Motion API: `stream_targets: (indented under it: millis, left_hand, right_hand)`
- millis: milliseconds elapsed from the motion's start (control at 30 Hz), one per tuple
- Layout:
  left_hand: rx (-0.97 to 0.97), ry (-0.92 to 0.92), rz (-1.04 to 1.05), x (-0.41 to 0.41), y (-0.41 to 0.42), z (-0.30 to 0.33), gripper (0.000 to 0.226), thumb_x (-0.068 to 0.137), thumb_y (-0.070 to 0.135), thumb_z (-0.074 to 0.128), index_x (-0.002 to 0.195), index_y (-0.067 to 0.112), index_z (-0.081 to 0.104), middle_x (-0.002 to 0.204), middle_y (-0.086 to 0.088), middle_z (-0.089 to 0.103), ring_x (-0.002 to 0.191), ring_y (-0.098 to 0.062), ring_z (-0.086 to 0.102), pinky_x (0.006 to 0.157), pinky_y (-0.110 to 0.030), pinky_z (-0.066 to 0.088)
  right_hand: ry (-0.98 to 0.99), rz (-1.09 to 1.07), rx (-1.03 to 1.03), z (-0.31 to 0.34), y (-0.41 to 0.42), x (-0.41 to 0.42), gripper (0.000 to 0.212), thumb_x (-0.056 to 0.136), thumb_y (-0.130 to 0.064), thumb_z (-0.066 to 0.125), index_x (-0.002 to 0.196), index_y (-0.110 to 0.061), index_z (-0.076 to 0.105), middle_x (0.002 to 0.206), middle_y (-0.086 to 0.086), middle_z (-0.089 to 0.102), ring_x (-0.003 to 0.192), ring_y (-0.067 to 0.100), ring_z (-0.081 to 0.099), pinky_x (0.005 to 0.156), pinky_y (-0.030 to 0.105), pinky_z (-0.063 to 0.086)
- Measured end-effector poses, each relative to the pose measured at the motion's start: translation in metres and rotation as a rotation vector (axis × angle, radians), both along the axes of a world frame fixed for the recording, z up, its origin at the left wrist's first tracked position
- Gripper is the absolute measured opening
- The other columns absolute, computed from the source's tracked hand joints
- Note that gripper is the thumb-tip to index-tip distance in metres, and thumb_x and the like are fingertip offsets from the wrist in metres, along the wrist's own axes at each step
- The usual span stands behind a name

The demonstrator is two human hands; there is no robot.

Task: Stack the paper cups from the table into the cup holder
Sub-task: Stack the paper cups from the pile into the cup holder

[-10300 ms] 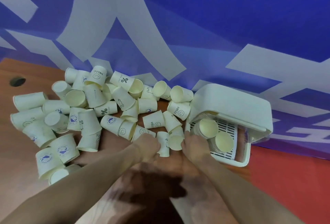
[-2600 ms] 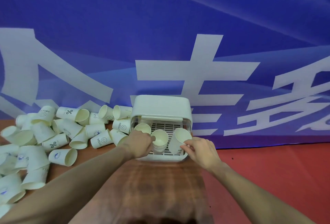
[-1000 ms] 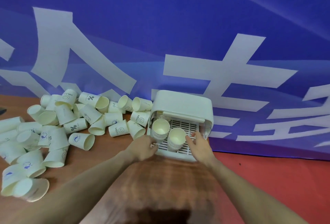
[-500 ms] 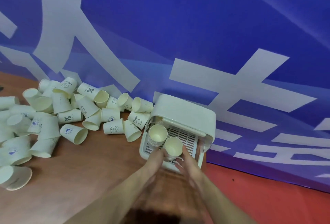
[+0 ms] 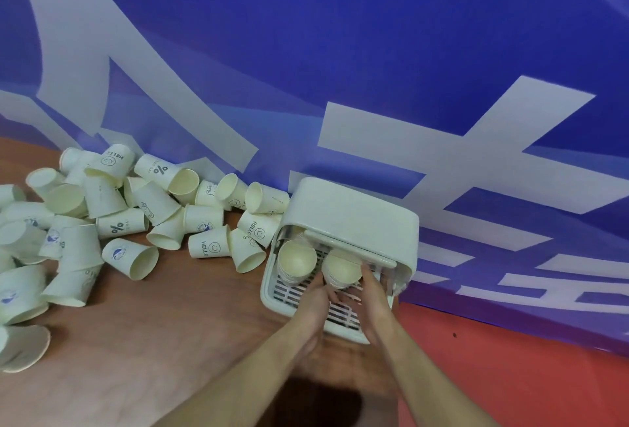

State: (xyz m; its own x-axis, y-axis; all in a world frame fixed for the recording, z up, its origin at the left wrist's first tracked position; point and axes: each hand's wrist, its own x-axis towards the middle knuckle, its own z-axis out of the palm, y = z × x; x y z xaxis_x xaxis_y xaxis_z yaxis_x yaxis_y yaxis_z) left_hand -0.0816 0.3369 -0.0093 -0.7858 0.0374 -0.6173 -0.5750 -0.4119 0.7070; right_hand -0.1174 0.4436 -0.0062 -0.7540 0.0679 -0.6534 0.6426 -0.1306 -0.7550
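Brown wooden table (image 5: 163, 341): a heap of loose paper cups (image 5: 112, 222) lies tumbled across its left part; the white cup holder (image 5: 354, 219) stands just right of them.

Even, fairly bright light from above; soft dark shadow on desk (image 5: 143, 341) at bottom centre; wide-angle bending at edges; slight overall softness; no glare.

Both my forearms are bare, with no sleeves in view. My left hand (image 5: 315, 304) and right hand (image 5: 372, 300) wear no gloves, rings, or watch at the wrists.
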Motion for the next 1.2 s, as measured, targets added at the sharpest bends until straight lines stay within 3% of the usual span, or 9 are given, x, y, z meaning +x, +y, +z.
stream_targets:
  millis: [167,300,433,567,700,800,933,1033,1200]
  left_hand:
    - [-0.033,0.019,-0.01,-0.02,0.008,0.005,0.07,0.072,-0.009,0.037,0.126,0.03,0.058,0.111,0.006,0.072,0.107,-0.011,0.065,0.09,-0.029,0.052]
    - [-0.046,-0.028,0.016,-0.037,0.01,0.003,0.062,0.073,-0.016,0.035,0.122,0.013,0.058,0.102,-0.005,0.072,0.088,-0.009,0.069,0.067,-0.016,0.052]
    - [-0.077,-0.018,0.021,-0.049,0.011,0.0,0.04,0.075,-0.015,0.036,0.105,0.0,0.058,0.089,-0.01,0.067,0.079,-0.013,0.067,0.06,-0.017,0.05]
    - [-0.105,-0.015,0.033,-0.056,0.013,-0.006,0.037,0.079,-0.012,0.038,0.108,-0.004,0.06,0.094,-0.012,0.069,0.089,-0.02,0.067,0.07,-0.023,0.054]
    - [-0.141,0.019,0.021,-0.055,0.017,-0.015,0.042,0.083,-0.004,0.044,0.121,0.008,0.059,0.113,-0.008,0.07,0.109,-0.019,0.064,0.097,-0.034,0.051]
    - [-0.182,0.02,-0.022,-0.049,0.019,-0.017,0.046,0.078,0.0,0.049,0.122,0.01,0.059,0.111,-0.005,0.07,0.109,-0.02,0.063,0.091,-0.028,0.05]
    - [-0.248,0.075,-0.147,-0.022,0.022,-0.01,0.055,0.087,0.004,0.05,0.139,0.021,0.046,0.12,0.008,0.065,0.111,-0.006,0.059,0.087,-0.013,0.045]
    - [-0.409,0.162,-0.08,0.021,0.014,0.001,0.036,0.092,0.005,0.055,0.113,0.035,0.057,0.102,0.026,0.064,0.099,0.005,0.06,0.084,-0.003,0.042]
    - [-0.625,0.26,0.073,0.065,-0.024,0.007,0.017,0.09,0.01,0.06,0.079,0.023,0.06,0.072,0.005,0.067,0.065,-0.004,0.06,0.069,-0.028,0.05]
  right_hand:
    - [0.093,-0.041,0.028,-0.004,-0.005,-0.018,0.026,0.102,-0.015,0.038,0.094,-0.019,0.063,0.086,-0.002,0.069,0.078,0.017,0.062,0.066,0.031,0.052]
    - [0.115,-0.064,0.037,-0.014,-0.013,-0.03,0.024,0.095,-0.011,0.044,0.094,-0.015,0.067,0.089,0.004,0.071,0.082,0.022,0.063,0.071,0.033,0.052]
    - [0.007,-0.068,-0.031,-0.032,-0.015,-0.041,0.022,0.092,-0.017,0.043,0.086,-0.012,0.064,0.073,0.002,0.064,0.077,0.021,0.057,0.067,0.03,0.044]
    - [-0.15,-0.013,0.067,-0.042,-0.006,-0.051,0.026,0.1,-0.005,0.04,0.08,-0.012,0.056,0.075,0.004,0.057,0.071,0.017,0.054,0.063,0.029,0.047]
    - [-0.041,-0.083,0.016,-0.048,-0.012,-0.051,0.028,0.102,-0.011,0.034,0.091,-0.017,0.06,0.085,0.001,0.057,0.078,0.013,0.053,0.07,0.025,0.043]
    - [0.047,-0.106,-0.011,-0.03,-0.012,-0.041,0.029,0.1,-0.01,0.036,0.1,-0.011,0.065,0.092,0.003,0.068,0.084,0.016,0.062,0.076,0.027,0.048]
    - [0.171,-0.198,0.203,-0.004,-0.01,-0.022,0.034,0.095,-0.002,0.041,0.076,-0.019,0.064,0.069,-0.002,0.068,0.066,0.02,0.059,0.064,0.033,0.048]
    - [0.215,-0.097,0.302,-0.007,-0.008,0.006,0.026,0.091,-0.012,0.048,0.07,-0.013,0.064,0.071,0.004,0.062,0.065,0.021,0.055,0.06,0.033,0.04]
    - [0.31,0.208,0.475,0.007,-0.019,0.053,0.037,0.089,-0.015,0.053,0.052,-0.016,0.049,0.048,-0.001,0.045,0.051,0.013,0.04,0.054,0.031,0.034]
